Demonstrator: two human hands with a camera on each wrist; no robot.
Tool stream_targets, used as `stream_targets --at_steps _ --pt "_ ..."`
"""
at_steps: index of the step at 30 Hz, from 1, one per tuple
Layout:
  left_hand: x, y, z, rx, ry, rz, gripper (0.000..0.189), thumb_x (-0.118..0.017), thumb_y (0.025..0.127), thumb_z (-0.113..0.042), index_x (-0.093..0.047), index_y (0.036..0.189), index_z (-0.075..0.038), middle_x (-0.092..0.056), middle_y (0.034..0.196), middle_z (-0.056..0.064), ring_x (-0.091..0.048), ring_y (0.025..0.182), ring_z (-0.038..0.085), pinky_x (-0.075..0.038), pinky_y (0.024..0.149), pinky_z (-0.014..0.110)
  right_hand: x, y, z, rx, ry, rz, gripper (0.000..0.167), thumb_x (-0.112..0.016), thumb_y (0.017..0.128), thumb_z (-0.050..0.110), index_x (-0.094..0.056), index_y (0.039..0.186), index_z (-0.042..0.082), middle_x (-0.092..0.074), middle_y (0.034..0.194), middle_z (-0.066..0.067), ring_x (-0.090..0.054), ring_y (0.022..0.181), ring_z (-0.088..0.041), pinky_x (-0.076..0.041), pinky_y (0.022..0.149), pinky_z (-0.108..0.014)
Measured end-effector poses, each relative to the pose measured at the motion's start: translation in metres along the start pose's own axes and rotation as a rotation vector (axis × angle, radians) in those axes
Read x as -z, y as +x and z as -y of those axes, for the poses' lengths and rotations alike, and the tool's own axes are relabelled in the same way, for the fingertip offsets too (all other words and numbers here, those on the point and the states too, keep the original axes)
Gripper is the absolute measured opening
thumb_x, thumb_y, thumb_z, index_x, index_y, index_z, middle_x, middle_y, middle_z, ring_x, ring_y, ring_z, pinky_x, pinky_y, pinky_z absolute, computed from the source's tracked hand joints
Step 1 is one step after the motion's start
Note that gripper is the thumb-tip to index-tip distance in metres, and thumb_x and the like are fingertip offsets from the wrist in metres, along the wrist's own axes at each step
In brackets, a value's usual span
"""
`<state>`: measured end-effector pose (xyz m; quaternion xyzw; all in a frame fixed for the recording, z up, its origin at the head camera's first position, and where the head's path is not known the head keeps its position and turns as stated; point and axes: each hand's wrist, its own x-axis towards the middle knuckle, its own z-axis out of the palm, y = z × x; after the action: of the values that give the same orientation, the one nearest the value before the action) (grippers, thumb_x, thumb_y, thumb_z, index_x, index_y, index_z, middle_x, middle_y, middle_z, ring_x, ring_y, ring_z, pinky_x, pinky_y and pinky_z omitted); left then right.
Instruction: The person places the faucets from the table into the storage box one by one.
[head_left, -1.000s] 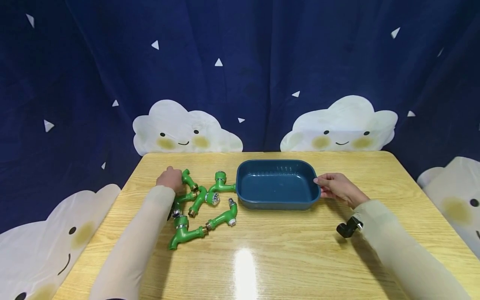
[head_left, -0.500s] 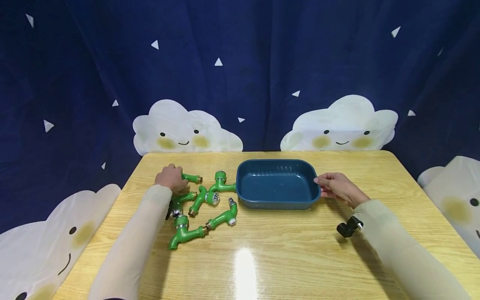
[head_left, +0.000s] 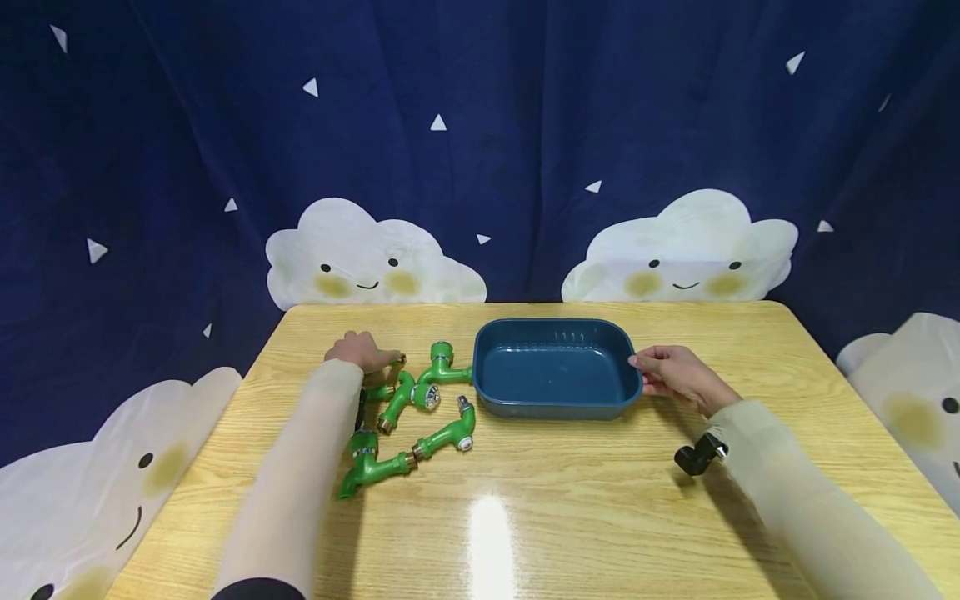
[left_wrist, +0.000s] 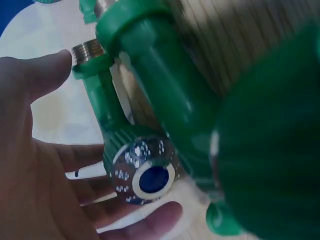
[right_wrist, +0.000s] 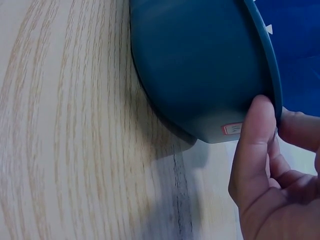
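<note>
My left hand [head_left: 360, 352] is at the far left of the table, over a green tap [left_wrist: 105, 100] with a brass threaded end. In the left wrist view the thumb lies against that thread while the fingers curl behind the chrome-and-green knob. From the head only the brass end of this tap shows past the hand. On the other side, my right hand [head_left: 675, 375] pinches the right rim of a dark blue plastic basin [head_left: 555, 410], thumb on the outer wall. The basin stands upright with nothing in it.
Several more green taps lie left of the basin: one with its knob up [head_left: 442, 367], one with a chrome knob [head_left: 401, 404], an angled one [head_left: 450, 433] and a front one [head_left: 371, 471]. The left sleeve [head_left: 300, 475] partly covers another. A cloud-printed curtain [head_left: 480, 150] stands behind.
The tap at my left hand has swung round, its brass end now pointing right. After first easing left, the left hand has shifted right over it. My right hand and the basin stay put.
</note>
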<state>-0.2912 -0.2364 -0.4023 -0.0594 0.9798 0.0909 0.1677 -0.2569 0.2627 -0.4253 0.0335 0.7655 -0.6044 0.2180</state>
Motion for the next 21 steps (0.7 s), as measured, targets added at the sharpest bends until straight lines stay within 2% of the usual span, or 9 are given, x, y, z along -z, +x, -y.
stream_targets --at_steps 4,8,10,15,18,21 --pt "0.0 -0.001 -0.007 0.042 0.005 0.011 0.07 -0.046 0.094 -0.064 -0.069 0.112 -0.001 -0.058 0.13 0.029 -0.064 0.1 0.037 -0.055 0.08 0.046 0.0 0.0 0.001 0.011 0.001 0.005 0.04 -0.052 0.103 0.023 -0.048 0.127 -0.009 -0.064 0.082 0.004 -0.064 0.069 -0.003 -0.059 0.071 -0.021" --pt "-0.003 0.004 -0.011 0.075 0.016 0.007 0.075 -0.046 0.091 -0.069 -0.07 0.118 -0.003 -0.059 0.133 0.029 -0.065 0.107 0.037 -0.056 0.082 0.044 -0.001 0.001 0.0 0.011 -0.004 0.004 0.043 -0.052 0.104 0.023 -0.047 0.13 -0.011 -0.063 0.082 0.004 -0.063 0.07 -0.003 -0.059 0.07 -0.021" --pt "-0.005 0.007 -0.013 0.098 0.001 0.001 0.074 -0.048 0.091 -0.067 -0.07 0.119 -0.003 -0.057 0.135 0.029 -0.065 0.108 0.035 -0.057 0.078 0.042 -0.002 0.002 0.0 0.009 -0.009 0.0 0.044 -0.051 0.104 0.022 -0.046 0.132 -0.011 -0.063 0.082 0.004 -0.063 0.07 -0.003 -0.059 0.069 -0.02" --pt "-0.005 0.01 -0.018 0.16 -0.101 0.009 0.065 -0.056 0.089 -0.057 -0.068 0.12 -0.001 -0.061 0.131 0.025 -0.066 0.095 0.028 -0.056 0.069 0.038 -0.003 0.002 0.001 0.003 -0.023 -0.015 0.042 -0.05 0.104 0.021 -0.046 0.131 -0.011 -0.062 0.082 0.004 -0.061 0.069 -0.003 -0.058 0.068 -0.019" --pt "-0.005 0.017 -0.018 0.167 -0.145 0.046 0.064 -0.06 0.086 -0.053 -0.066 0.123 -0.002 -0.061 0.131 0.023 -0.065 0.094 0.028 -0.057 0.072 0.041 -0.002 0.001 0.0 0.004 -0.019 -0.017 0.04 -0.051 0.104 0.021 -0.047 0.128 -0.01 -0.061 0.082 0.003 -0.061 0.069 -0.002 -0.058 0.069 -0.02" --pt "-0.006 0.026 -0.016 0.16 -0.157 0.086 0.065 -0.065 0.084 -0.051 -0.064 0.126 -0.003 -0.059 0.134 0.023 -0.064 0.1 0.031 -0.058 0.078 0.043 0.0 0.002 -0.002 0.006 -0.012 -0.016 0.038 -0.051 0.104 0.021 -0.048 0.127 -0.01 -0.061 0.082 0.003 -0.061 0.07 -0.003 -0.059 0.07 -0.02"
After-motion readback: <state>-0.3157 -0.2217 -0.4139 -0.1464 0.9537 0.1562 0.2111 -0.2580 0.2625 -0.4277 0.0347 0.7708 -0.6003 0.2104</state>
